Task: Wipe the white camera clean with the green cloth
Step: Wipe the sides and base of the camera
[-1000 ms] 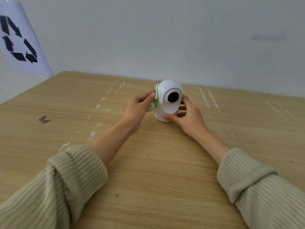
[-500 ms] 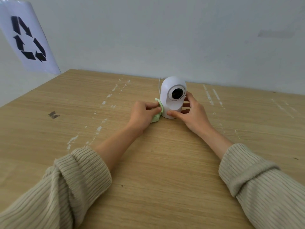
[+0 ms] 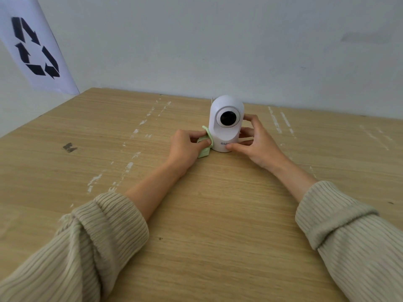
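Observation:
The white camera (image 3: 226,105), a rounded dome with a black lens facing me, stands upright on the wooden table (image 3: 196,214) near its far edge. My left hand (image 3: 185,147) holds the small folded green cloth (image 3: 205,149) and presses it against the lower left side of the camera's base. My right hand (image 3: 255,142) grips the camera from the right, thumb on the front of the base and fingers round the back.
A white sheet with a black recycling symbol (image 3: 37,46) hangs on the wall at the upper left. The grey wall (image 3: 218,40) runs close behind the camera. White scuff streaks and a dark mark (image 3: 69,147) show on the tabletop.
My left hand has slid the green cloth down the camera's left side from the head to the base. The right hand has kept its hold.

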Action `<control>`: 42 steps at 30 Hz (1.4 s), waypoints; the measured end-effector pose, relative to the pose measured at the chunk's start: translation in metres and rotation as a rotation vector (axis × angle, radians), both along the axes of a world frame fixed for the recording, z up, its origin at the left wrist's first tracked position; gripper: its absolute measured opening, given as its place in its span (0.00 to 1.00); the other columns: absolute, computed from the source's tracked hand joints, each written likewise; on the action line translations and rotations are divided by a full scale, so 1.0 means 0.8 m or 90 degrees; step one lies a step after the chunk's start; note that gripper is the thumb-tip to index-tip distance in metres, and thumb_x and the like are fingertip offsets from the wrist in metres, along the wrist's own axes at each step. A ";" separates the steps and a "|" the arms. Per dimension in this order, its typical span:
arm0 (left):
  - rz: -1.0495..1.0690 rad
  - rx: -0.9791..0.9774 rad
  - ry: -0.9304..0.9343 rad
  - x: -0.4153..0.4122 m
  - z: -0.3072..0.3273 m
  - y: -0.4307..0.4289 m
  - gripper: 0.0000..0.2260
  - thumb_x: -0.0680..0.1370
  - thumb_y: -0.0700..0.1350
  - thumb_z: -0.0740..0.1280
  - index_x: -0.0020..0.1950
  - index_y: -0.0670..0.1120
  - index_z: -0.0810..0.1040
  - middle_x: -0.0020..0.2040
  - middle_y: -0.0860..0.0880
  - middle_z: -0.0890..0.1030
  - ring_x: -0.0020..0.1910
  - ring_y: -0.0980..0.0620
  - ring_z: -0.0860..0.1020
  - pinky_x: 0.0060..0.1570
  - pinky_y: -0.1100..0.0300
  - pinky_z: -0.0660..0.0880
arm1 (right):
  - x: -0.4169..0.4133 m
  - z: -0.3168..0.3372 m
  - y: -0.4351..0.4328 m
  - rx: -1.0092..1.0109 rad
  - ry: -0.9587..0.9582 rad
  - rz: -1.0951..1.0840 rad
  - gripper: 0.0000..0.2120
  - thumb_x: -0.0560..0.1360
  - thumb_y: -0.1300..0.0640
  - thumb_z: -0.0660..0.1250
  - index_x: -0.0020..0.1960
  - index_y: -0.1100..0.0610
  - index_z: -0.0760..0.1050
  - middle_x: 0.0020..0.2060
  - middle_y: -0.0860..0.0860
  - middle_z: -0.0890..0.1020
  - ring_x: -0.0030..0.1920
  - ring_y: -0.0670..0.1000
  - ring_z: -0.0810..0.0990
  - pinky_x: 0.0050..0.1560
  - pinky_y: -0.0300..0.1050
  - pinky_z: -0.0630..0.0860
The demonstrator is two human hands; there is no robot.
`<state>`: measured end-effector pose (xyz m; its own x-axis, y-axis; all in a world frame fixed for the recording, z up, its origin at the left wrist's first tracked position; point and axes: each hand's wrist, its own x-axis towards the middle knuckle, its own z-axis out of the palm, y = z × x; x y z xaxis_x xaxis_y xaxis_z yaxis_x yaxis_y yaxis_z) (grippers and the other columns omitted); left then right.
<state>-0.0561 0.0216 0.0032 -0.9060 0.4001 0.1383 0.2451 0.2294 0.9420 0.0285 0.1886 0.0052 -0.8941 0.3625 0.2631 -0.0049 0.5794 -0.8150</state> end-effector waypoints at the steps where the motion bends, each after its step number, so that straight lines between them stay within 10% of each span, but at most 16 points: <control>1: 0.008 -0.012 0.018 0.002 0.000 0.000 0.19 0.71 0.40 0.74 0.61 0.40 0.79 0.58 0.44 0.82 0.54 0.55 0.78 0.57 0.63 0.72 | -0.001 0.000 0.001 0.002 0.000 -0.001 0.37 0.64 0.56 0.79 0.66 0.48 0.63 0.57 0.53 0.80 0.50 0.46 0.81 0.56 0.51 0.78; 10: 0.002 -0.069 0.172 0.013 0.001 0.000 0.20 0.68 0.45 0.76 0.60 0.46 0.81 0.53 0.49 0.84 0.51 0.53 0.80 0.53 0.63 0.72 | -0.001 0.002 0.003 0.021 0.005 0.012 0.38 0.64 0.56 0.78 0.70 0.53 0.65 0.59 0.54 0.79 0.56 0.48 0.78 0.56 0.46 0.78; 24: 0.046 0.201 -0.019 0.006 0.011 0.012 0.18 0.69 0.47 0.76 0.58 0.45 0.82 0.54 0.49 0.84 0.57 0.54 0.80 0.62 0.52 0.75 | -0.001 -0.001 -0.004 0.012 0.028 0.000 0.37 0.65 0.58 0.78 0.69 0.53 0.65 0.56 0.52 0.79 0.48 0.42 0.79 0.50 0.37 0.77; 31: 0.041 0.202 0.099 0.008 0.015 0.016 0.15 0.73 0.42 0.72 0.60 0.42 0.80 0.55 0.52 0.82 0.55 0.59 0.78 0.47 0.76 0.72 | -0.002 -0.002 -0.003 0.010 0.036 0.002 0.37 0.65 0.57 0.78 0.70 0.53 0.66 0.56 0.52 0.79 0.50 0.45 0.79 0.49 0.37 0.77; 42: 0.090 0.125 0.101 0.023 0.005 0.021 0.17 0.71 0.46 0.74 0.58 0.46 0.77 0.51 0.55 0.79 0.46 0.61 0.76 0.44 0.69 0.72 | 0.000 -0.001 -0.005 0.020 0.030 -0.006 0.38 0.65 0.56 0.78 0.70 0.52 0.65 0.58 0.52 0.79 0.46 0.40 0.78 0.49 0.38 0.77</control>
